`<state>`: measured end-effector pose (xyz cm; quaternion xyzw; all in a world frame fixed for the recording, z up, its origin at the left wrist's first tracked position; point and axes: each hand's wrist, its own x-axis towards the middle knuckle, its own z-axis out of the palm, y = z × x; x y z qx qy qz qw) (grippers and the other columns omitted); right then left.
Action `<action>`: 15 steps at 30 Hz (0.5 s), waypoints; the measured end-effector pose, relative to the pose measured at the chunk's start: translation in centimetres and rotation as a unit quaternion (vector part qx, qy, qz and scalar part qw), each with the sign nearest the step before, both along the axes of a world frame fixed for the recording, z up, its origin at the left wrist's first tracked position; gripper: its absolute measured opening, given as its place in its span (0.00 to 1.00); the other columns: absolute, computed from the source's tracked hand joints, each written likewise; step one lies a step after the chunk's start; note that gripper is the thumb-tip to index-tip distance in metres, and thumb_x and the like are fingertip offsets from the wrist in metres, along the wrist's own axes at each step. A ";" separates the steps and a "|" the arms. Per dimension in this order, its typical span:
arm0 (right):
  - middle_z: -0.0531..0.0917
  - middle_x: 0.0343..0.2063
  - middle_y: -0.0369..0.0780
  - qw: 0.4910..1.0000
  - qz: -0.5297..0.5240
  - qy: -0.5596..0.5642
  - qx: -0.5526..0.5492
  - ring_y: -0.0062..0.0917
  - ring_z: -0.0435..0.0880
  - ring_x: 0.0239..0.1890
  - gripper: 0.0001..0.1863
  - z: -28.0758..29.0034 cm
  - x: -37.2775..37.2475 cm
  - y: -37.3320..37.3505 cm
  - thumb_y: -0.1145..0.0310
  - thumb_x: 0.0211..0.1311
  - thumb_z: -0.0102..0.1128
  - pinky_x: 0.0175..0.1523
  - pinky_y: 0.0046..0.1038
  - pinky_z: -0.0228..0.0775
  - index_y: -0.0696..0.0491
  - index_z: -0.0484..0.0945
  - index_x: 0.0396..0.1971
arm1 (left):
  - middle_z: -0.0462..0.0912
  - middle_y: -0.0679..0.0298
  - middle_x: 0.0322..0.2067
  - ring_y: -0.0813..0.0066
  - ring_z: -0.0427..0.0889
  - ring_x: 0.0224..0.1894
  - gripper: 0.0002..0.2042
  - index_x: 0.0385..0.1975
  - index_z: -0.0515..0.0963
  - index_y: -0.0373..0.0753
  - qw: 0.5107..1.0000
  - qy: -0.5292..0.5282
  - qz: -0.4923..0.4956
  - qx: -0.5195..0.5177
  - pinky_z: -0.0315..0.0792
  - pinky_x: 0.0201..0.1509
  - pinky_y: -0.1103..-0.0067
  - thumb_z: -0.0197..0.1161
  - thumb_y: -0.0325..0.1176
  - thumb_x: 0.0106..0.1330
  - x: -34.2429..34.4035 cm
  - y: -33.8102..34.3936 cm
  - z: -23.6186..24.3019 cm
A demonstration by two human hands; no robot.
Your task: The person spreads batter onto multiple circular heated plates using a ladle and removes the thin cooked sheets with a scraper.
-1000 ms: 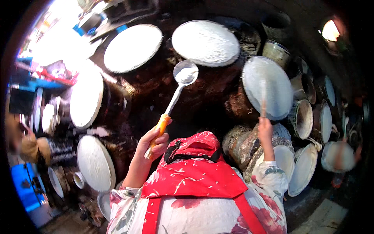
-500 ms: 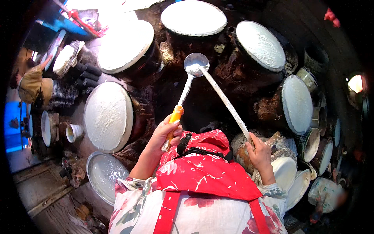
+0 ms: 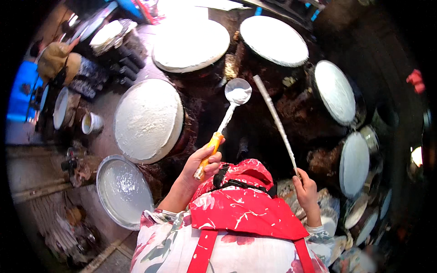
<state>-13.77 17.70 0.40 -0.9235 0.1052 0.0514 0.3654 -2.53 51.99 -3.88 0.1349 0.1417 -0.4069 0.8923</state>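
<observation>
My left hand (image 3: 200,163) is closed round the orange handle of a ladle (image 3: 238,91), whose round bowl has white paste in it. A thin stick (image 3: 275,118) coated in white is gripped near its lower end by my right hand (image 3: 306,191). Its far tip points up and forward, to the right of the ladle's bowl and apart from it. Ahead of both hands, several dark drums carry round white tops, among them a near-left top (image 3: 148,120), a far-left top (image 3: 191,45) and a far-middle top (image 3: 274,41).
At lower left stands a wide metal basin (image 3: 125,193) of glossy white liquid. More white tops, such as a right-hand one (image 3: 354,164), curve round my right side. A small white bucket (image 3: 92,123) and a person in a tan top (image 3: 57,61) are farther left.
The stick's tip has left the ladle's bowl and moved right of it. My view has turned left, so the drums appear shifted rightward around me. Both hands keep their holds.
</observation>
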 end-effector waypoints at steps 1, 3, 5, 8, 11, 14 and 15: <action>0.74 0.17 0.37 0.996 -0.017 0.052 0.068 0.20 0.73 0.19 0.16 0.1 1.3 0.0 0.63 0.64 0.54 0.26 0.24 0.63 0.57 0.75 0.47 | 0.64 0.70 0.21 0.85 0.65 0.14 0.19 0.60 0.60 0.43 0.999 0.018 0.009 -0.042 0.61 0.20 0.85 0.47 0.37 0.72 0.3 0.2 -0.3; 0.72 0.17 0.34 0.983 0.001 0.045 0.179 0.14 0.68 0.20 0.13 -2.3 4.1 -0.2 0.64 0.64 0.54 0.26 0.21 0.60 0.57 0.75 0.42 | 0.64 0.69 0.21 0.85 0.64 0.13 0.19 0.61 0.59 0.42 0.997 0.026 0.031 -0.065 0.60 0.19 0.86 0.45 0.37 0.72 0.9 0.3 0.0; 0.72 0.18 0.32 0.982 0.052 0.031 0.178 0.14 0.68 0.21 0.10 -3.4 8.9 0.9 0.66 0.63 0.55 0.26 0.20 0.61 0.57 0.75 0.37 | 0.63 0.69 0.21 0.85 0.64 0.13 0.20 0.62 0.58 0.41 0.994 0.024 0.068 -0.083 0.60 0.19 0.86 0.44 0.37 0.73 1.5 0.6 0.7; 0.74 0.15 0.40 0.979 0.134 -0.057 0.142 0.26 0.75 0.17 0.08 -4.9 16.9 3.4 0.66 0.61 0.58 0.24 0.27 0.65 0.55 0.72 0.29 | 0.63 0.69 0.21 0.85 0.63 0.13 0.20 0.62 0.58 0.40 0.988 0.016 0.139 -0.071 0.59 0.18 0.86 0.43 0.36 0.73 2.1 0.7 1.9; 0.76 0.17 0.46 0.967 0.212 -0.134 0.032 0.46 0.78 0.23 0.08 -5.9 25.6 6.8 0.64 0.61 0.57 0.26 0.41 0.66 0.52 0.71 0.30 | 0.63 0.68 0.21 0.84 0.63 0.13 0.21 0.63 0.56 0.39 0.971 -0.002 0.233 -0.043 0.60 0.18 0.86 0.43 0.36 0.73 2.0 0.9 2.9; 0.77 0.26 0.47 0.935 0.305 -0.181 -0.012 0.46 0.78 0.30 0.05 -7.9 34.3 11.9 0.70 0.57 0.54 0.33 0.45 0.68 0.53 0.69 0.31 | 0.63 0.68 0.22 0.82 0.64 0.14 0.22 0.65 0.55 0.39 0.946 -0.012 0.325 0.003 0.62 0.19 0.85 0.44 0.36 0.73 0.7 1.4 3.3; 0.77 0.25 0.47 0.918 0.333 -0.213 -0.031 0.47 0.78 0.29 0.04 -8.7 37.0 14.2 0.71 0.56 0.52 0.33 0.45 0.69 0.53 0.68 0.31 | 0.63 0.68 0.22 0.83 0.64 0.13 0.22 0.65 0.56 0.39 0.935 -0.013 0.354 0.015 0.61 0.19 0.85 0.44 0.36 0.73 0.3 1.3 3.6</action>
